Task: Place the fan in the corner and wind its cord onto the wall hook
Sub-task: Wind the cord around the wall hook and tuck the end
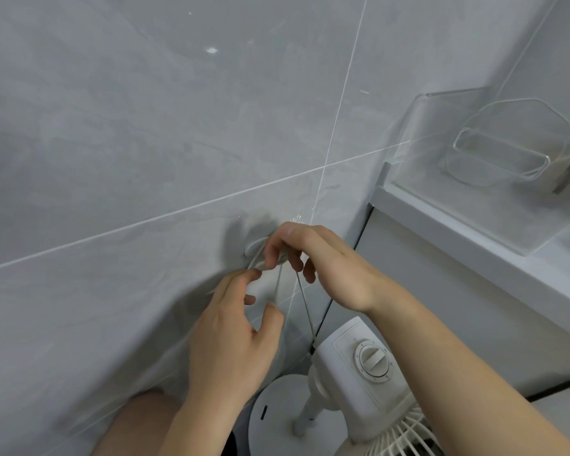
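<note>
A white fan (359, 373) with a round dial on top stands low in the corner, its grille at the bottom right. Its thin pale cord (305, 307) runs up from the fan's back to a small wall hook (254, 246) on the grey tiled wall. My right hand (323, 264) is at the hook with its fingers pinched on the cord loops. My left hand (234, 330) sits just below the hook, fingers spread, fingertips close to the loops; whether they touch the cord I cannot tell. The hook is mostly hidden by my right hand's fingers.
A white ledge (474, 232) runs along the right side, with a clear plastic holder (494, 149) above it. My knee (139, 426) shows at the bottom left. The fan's round white base (273, 413) rests below my left wrist.
</note>
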Demonstrator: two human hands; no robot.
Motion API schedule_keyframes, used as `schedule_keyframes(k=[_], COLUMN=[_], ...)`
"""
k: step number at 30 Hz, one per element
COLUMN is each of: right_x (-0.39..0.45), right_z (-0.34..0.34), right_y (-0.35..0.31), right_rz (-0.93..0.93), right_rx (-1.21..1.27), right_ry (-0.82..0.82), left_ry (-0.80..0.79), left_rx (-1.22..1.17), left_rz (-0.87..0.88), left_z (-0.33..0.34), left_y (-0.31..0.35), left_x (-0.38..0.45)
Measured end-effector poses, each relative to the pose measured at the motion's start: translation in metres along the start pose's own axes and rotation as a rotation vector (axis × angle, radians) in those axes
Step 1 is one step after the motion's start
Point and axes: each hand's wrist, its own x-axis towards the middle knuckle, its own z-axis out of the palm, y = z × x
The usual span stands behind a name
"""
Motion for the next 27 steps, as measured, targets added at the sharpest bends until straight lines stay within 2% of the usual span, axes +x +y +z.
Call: schedule_keyframes(k=[3,6,9,10,12,15,22,27], right_x=[0.001,0.003,0.003,0.004,0.004,0.005,0.008,0.005], right_z=[-0.002,-0.006,-0.010,-0.012,-0.011,-0.007,-0.002,-0.022], right_y=[0.005,0.008,0.015,0.019,0.031,0.044,0.045,0.053], right_rz=[0.020,0.011,0.050,0.111,0.271,0.430,0.396,0.470], right_rx=[0.007,0.016,-0.210,-0.322,-0.495,-0.615,-0.595,-0.525], right_ry=[0.029,0.175,0.331,0.318,0.174,-0.015,-0.189,-0.183], left_ry=[-0.033,-0.075,-0.129,-0.135,-0.147,-0.155,-0.154,-0.186], left_rx=[-0.031,-0.080,-0.148,-0.170,-0.219,-0.241,-0.264,-0.232], left_rz=[0.006,0.039,0.098,0.105,0.085,0.057,0.093,0.087], left_z=[0.009,0.020,0.028,0.030,0.032,0.036,0.039,0.034], left_y=[-0.002,-0.006,-0.004,-0.003,-0.002,-0.002,0.000,0.002], left_x=[-0.001,0.001,0.001,0.002,0.001,-0.001,-0.003,-0.004])
